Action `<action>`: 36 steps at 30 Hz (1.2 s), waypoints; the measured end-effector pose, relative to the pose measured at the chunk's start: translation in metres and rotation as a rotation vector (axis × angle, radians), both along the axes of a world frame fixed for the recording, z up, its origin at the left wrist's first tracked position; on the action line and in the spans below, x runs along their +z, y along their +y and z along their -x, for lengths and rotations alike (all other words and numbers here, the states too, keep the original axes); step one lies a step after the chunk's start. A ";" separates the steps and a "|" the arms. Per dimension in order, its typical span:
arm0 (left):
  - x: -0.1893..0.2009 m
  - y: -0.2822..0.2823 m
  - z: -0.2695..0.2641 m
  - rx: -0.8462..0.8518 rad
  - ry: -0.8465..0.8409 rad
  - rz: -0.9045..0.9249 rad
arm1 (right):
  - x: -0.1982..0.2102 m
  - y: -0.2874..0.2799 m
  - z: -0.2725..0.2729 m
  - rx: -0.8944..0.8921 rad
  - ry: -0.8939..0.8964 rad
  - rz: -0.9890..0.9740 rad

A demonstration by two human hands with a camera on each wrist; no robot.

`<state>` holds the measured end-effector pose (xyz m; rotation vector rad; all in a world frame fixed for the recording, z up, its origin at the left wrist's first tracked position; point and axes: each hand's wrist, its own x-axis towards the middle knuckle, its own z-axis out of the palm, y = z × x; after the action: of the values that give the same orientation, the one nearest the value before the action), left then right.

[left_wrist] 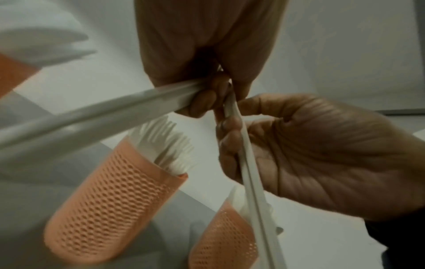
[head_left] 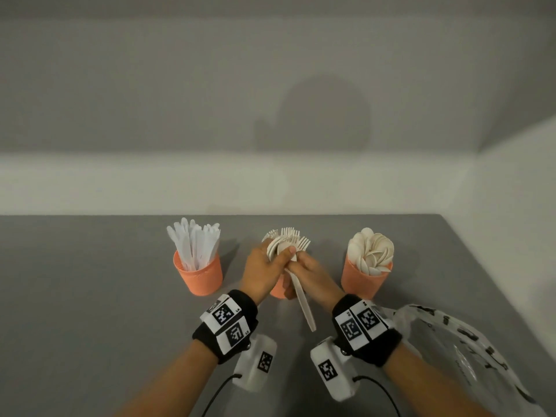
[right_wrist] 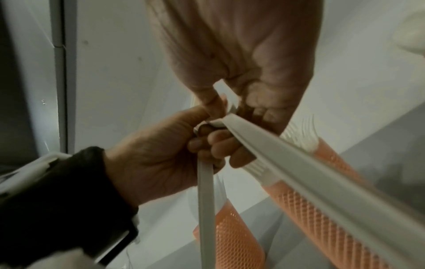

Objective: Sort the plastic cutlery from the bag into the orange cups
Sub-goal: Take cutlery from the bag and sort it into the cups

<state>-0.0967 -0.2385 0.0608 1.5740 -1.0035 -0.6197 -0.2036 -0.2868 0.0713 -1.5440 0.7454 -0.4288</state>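
Both hands meet just above the middle orange mesh cup (head_left: pixel 278 291) of forks: the left hand (head_left: pixel 264 272) clutches pale plastic spoons (head_left: pixel 275 249), while the right hand (head_left: pixel 313 279) pinches one spoon's long handle (head_left: pixel 304 302), which points back toward the person

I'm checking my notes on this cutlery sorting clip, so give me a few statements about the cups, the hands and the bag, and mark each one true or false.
1. Three orange cups stand on the grey table. True.
2. The left cup holds spoons. False: it holds knives; the spoons are in the right cup.
3. Both hands are over the middle cup, which holds forks. True.
4. The right hand is empty. False: it grips a utensil handle, and the left hand also holds cutlery.
5. The plastic bag lies at the left of the table. False: it lies at the right, near the right wrist.
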 end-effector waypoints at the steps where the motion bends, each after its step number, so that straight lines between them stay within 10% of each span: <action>1: -0.001 -0.001 0.004 0.003 0.017 0.013 | 0.001 -0.003 0.003 0.005 0.022 0.061; 13: 0.019 -0.024 0.023 -0.117 0.141 -0.023 | 0.043 -0.066 0.094 -0.360 -0.063 0.242; 20: 0.062 -0.048 0.006 -0.062 -0.370 0.134 | 0.067 -0.092 0.118 -0.579 -0.358 0.281; 36: 0.020 -0.049 -0.010 -0.018 -0.373 0.122 | 0.029 -0.105 0.098 -0.626 -0.298 0.401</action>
<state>-0.0866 -0.2871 0.0805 1.6056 -1.3063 -0.2731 -0.3013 -0.3913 0.1001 -1.5362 0.9357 -1.3090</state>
